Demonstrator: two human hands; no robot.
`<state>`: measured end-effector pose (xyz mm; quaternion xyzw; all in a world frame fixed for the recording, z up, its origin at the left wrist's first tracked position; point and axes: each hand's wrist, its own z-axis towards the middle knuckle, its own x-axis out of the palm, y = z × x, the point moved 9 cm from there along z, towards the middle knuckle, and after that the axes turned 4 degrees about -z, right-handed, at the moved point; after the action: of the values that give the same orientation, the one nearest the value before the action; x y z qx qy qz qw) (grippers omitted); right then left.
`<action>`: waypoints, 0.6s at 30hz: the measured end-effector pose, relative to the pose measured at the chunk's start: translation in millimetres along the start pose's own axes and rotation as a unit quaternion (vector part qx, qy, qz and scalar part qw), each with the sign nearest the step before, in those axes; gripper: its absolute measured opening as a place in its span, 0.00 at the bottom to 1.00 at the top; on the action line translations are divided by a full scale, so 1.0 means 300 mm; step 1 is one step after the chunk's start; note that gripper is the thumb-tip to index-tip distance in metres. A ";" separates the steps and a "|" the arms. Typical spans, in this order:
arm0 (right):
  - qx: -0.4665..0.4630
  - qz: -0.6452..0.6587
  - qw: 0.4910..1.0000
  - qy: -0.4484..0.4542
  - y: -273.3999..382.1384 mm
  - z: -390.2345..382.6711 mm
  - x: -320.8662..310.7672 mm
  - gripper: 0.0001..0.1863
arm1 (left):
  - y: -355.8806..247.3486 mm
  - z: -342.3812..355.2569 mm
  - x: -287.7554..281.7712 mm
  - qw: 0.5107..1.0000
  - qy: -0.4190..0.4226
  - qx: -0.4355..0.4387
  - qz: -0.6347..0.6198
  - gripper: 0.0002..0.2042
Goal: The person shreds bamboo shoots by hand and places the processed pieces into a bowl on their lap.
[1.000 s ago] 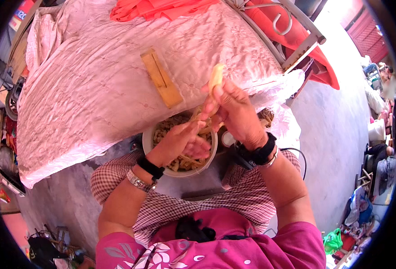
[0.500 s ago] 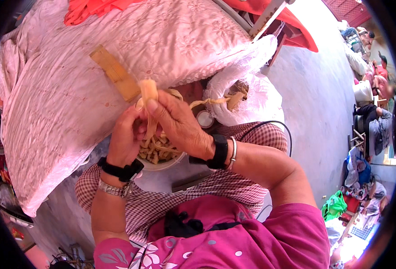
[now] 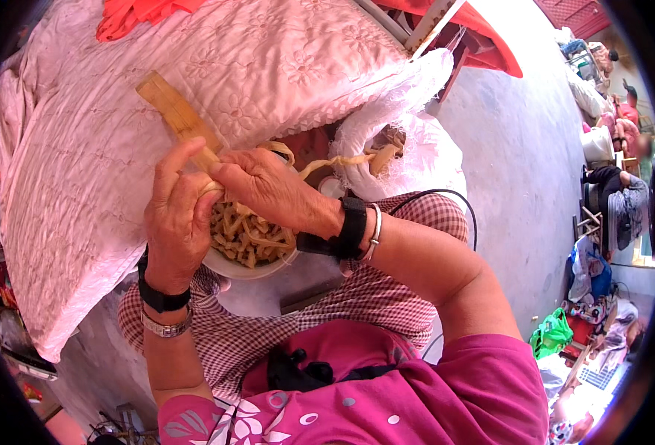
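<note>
My left hand and my right hand meet over a white bowl. Pinched between them is a pale yellow flat strip, mostly covered by my fingers. The left index finger points up, while its thumb and other fingers curl at the strip. Right thumb and fingers are closed on the same piece. Many short yellowish cut pieces fill the bowl. Just beyond my hands, a flat tan slat lies on the pink quilted cover, its near end partly hidden by my fingers.
A white woven sack stands right of the bowl, with a long pale strip trailing from its mouth. The pink quilted cover spreads at left. A metal frame leg rises behind. Far right, people sit among bags and a green bag.
My hands have moved apart a little, the left shifting left with its index finger raised. The strip's upright end has dropped from sight, and more of the bowl's contents show.
</note>
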<state>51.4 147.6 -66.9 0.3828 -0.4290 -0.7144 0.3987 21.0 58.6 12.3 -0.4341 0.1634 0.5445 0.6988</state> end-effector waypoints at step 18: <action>0.036 0.041 0.995 0.082 0.094 -0.027 0.007 0.18 | 0.186 -0.095 0.073 0.738 -0.042 -0.312 -0.597 0.08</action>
<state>64.5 134.3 -44.2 0.4364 -0.4355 -0.6478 0.4475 -14.8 51.4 -43.2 -0.6131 -0.3382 0.0544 0.7119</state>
